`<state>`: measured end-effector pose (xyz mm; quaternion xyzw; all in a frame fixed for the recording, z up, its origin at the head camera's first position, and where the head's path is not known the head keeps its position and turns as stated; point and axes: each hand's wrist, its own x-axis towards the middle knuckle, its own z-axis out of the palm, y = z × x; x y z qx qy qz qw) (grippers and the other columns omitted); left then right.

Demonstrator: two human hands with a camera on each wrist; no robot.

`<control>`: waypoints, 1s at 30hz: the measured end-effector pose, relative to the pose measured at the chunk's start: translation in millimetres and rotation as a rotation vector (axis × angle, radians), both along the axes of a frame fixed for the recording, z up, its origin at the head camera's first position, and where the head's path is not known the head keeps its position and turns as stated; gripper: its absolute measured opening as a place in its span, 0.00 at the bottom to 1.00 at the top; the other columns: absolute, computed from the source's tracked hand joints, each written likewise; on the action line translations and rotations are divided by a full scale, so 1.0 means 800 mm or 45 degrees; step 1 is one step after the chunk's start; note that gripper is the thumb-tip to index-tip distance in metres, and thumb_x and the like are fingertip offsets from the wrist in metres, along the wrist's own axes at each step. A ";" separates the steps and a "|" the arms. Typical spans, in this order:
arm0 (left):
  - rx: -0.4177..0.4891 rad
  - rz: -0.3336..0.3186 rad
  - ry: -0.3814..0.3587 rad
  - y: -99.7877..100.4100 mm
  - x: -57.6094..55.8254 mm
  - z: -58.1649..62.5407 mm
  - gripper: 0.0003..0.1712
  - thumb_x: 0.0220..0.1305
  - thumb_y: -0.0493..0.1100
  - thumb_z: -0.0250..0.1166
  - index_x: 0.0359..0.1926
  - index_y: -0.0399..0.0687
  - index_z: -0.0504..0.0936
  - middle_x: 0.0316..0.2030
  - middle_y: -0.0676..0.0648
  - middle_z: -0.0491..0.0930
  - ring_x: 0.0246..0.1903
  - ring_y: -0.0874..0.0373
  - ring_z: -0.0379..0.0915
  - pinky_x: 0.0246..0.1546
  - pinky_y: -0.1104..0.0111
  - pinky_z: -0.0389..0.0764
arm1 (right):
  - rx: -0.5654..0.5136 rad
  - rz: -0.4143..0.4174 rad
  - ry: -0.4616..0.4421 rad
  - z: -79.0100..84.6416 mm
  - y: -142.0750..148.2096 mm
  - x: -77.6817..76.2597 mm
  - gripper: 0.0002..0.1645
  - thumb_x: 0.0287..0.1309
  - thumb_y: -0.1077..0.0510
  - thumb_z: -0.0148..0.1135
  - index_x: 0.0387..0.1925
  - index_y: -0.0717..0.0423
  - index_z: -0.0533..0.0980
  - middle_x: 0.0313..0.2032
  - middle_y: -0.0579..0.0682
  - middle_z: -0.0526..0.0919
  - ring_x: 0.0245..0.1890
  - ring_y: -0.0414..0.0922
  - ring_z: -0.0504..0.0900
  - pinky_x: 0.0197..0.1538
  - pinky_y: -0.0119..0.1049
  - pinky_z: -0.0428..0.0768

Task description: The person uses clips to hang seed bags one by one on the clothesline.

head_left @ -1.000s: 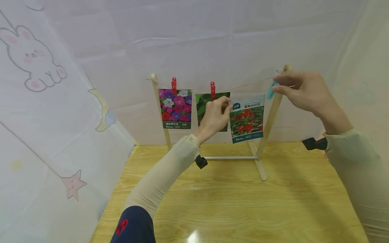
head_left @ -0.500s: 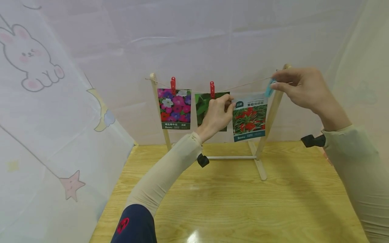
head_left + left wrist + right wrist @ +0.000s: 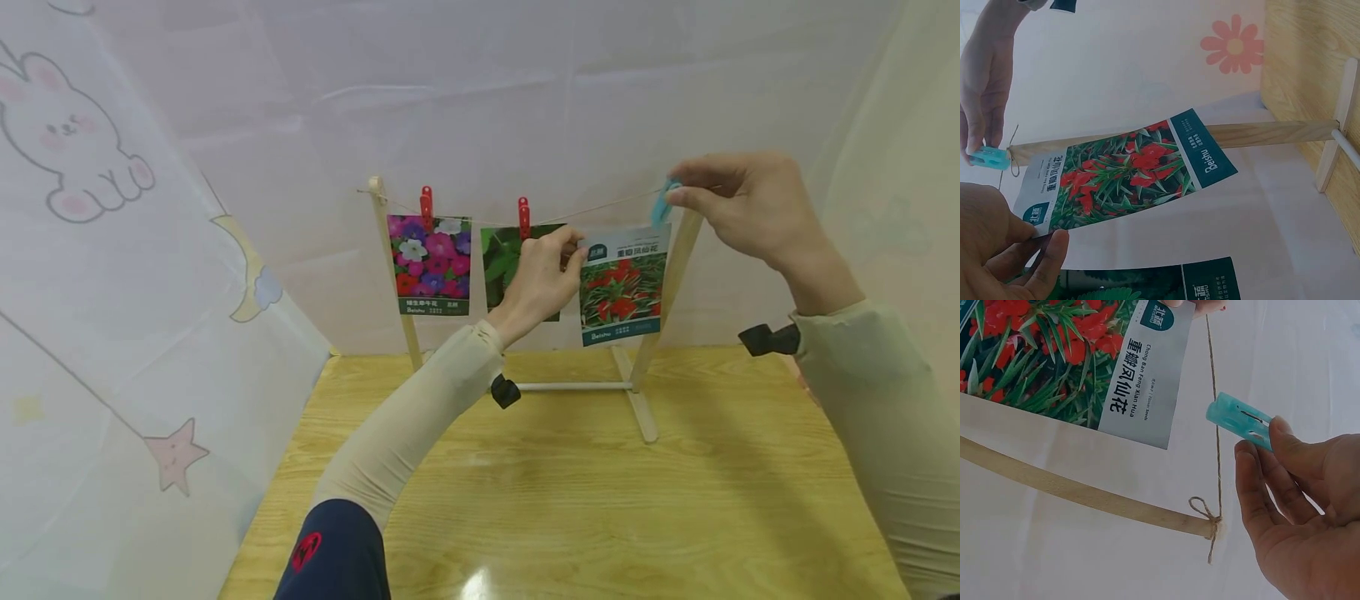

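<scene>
My left hand (image 3: 542,279) pinches the upper left corner of a seed packet (image 3: 622,292) with red flowers, held slightly tilted below a thin string (image 3: 615,202). Thumb and fingers of my right hand (image 3: 750,208) pinch a light blue clothespin (image 3: 662,204) above the packet's upper right corner. In the right wrist view, the tip of the clothespin (image 3: 1222,409) overlaps the string (image 3: 1218,462), with a gap between it and the packet (image 3: 1141,381). Whether its jaws are around the string I cannot tell.
Red clothespins (image 3: 426,208) hold a petunia packet (image 3: 438,267) and a green-leaf packet (image 3: 498,258) on the string; my left hand partly covers the second. A wooden stand (image 3: 641,408) carries the string on a wood-grain table (image 3: 525,500). Printed cloth (image 3: 480,100) hangs behind.
The packet in my left hand has shifted a little right and up. My right hand has moved slightly up and left, bringing the blue clothespin over the packet's upper right corner.
</scene>
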<state>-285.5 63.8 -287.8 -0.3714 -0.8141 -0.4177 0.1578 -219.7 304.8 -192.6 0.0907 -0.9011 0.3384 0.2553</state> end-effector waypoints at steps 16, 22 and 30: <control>0.036 0.030 0.050 0.001 -0.002 0.007 0.14 0.81 0.37 0.59 0.59 0.36 0.84 0.44 0.41 0.91 0.38 0.58 0.88 0.41 0.77 0.85 | -0.044 0.032 0.063 0.012 -0.011 -0.003 0.18 0.69 0.56 0.73 0.54 0.63 0.88 0.36 0.16 0.83 0.34 0.16 0.80 0.41 0.13 0.74; 0.036 0.022 0.051 -0.001 -0.002 0.011 0.14 0.82 0.37 0.58 0.57 0.36 0.84 0.43 0.41 0.91 0.35 0.57 0.87 0.39 0.74 0.85 | -0.081 0.056 0.140 0.015 -0.014 -0.006 0.15 0.67 0.60 0.75 0.49 0.66 0.88 0.31 0.11 0.80 0.33 0.16 0.81 0.41 0.13 0.75; 0.037 0.024 0.048 0.001 -0.002 0.013 0.14 0.82 0.37 0.58 0.58 0.35 0.84 0.43 0.40 0.91 0.33 0.58 0.85 0.36 0.75 0.84 | -0.122 0.022 0.201 0.015 -0.015 -0.015 0.12 0.64 0.62 0.76 0.46 0.65 0.89 0.36 0.24 0.89 0.31 0.17 0.83 0.42 0.14 0.76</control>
